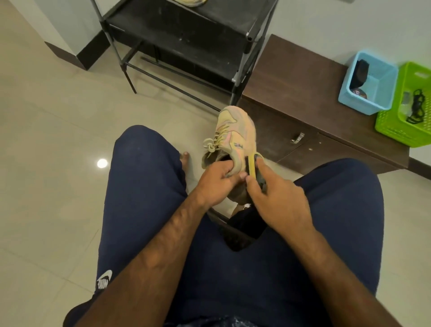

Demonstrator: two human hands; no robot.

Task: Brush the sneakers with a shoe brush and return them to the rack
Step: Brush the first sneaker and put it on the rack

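Head view: a person sits with both knees in navy shorts (144, 186) spread, and one pale pink-and-yellow sneaker (235, 130) is held up between them, toe pointing away toward the rack. The left hand (217, 179) grips the sneaker at its collar, fingers curled into the opening. The right hand (279, 200) is wrapped round one yellow-backed shoe brush (251, 163), which lies against the sneaker's right side near the heel.

The black rack (186, 23) stands just beyond the toe. A second sneaker (193, 1) peeks in at the top edge on an upper shelf, so two show in all. Right of the rack, touching its leg, is a low brown cabinet (291, 77) carrying two baskets side by side, one blue basket (359, 102) and one green basket (396, 130), each with small dark items inside.

Tiled floor (58, 116) stretches wide to the left of the knees; on the right the cabinet's front edge runs close to the right knee.
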